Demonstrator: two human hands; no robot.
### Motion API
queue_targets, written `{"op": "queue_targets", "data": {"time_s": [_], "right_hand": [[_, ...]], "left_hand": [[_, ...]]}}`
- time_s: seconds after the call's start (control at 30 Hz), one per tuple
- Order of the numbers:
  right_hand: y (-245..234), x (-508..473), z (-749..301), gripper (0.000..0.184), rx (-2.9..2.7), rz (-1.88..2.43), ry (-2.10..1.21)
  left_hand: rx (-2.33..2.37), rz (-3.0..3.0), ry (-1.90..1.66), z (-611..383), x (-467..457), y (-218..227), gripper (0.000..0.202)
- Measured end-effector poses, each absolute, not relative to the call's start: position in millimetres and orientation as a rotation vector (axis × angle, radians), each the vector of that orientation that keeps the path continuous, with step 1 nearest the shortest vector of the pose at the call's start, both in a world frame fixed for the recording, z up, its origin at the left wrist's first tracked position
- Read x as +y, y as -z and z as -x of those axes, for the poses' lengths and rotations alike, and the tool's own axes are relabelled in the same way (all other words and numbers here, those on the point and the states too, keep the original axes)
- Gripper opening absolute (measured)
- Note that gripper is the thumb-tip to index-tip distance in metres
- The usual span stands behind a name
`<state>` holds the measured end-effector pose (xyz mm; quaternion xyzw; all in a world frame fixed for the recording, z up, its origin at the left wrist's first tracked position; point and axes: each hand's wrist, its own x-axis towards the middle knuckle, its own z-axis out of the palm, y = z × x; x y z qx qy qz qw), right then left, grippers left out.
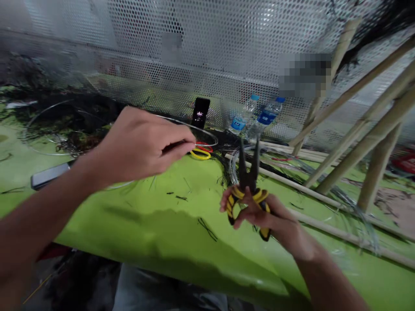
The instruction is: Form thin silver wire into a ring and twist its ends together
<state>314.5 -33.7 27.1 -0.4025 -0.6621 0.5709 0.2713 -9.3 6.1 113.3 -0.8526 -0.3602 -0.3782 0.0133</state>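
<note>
My left hand (139, 144) is closed in a pinch at the left of centre, above the green table cover. A thin pale wire (212, 135) curves round to its fingertips, and the hand hides part of it. To the right, my right hand (275, 218) grips long-nose pliers (249, 175) with yellow and black handles. Their dark jaws point up and stand apart, with nothing between them. Just behind my left fingertips lie yellow and red handle loops (201, 154). A coil of clear wire (234, 166) rests behind the pliers.
Bamboo poles (363, 151) slant and lie across the right side. Two water bottles (238, 123) and a phone (200, 112) stand at the back by a perforated metal panel (207, 43). Dark strands pile up at the left. Short dark scraps (207, 230) lie on the green cover (162, 233).
</note>
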Motion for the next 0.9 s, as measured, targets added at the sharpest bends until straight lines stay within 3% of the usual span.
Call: {"op": "queue_targets", "data": {"time_s": [0.13,0.27,0.53,0.9], "right_hand": [[-2,-46,-275,0.039,-1.758,1.274,-1.366],[8,-43,-259,0.032,-1.856,1.339,-1.202],[8,-48,-260,0.029,-1.986,1.313,-1.075],[10,-47,-263,0.030,-2.094,1.305,-0.973]], "left_hand": [[-1.328,2.381,1.587,-10,-7,-71,0.022],[-1.784,2.667,1.825,-21,-14,-43,0.033],[-1.887,3.194,1.567,-28,-27,-33,0.033],[-1.872,3.169,1.500,-32,-25,-33,0.032]]}}
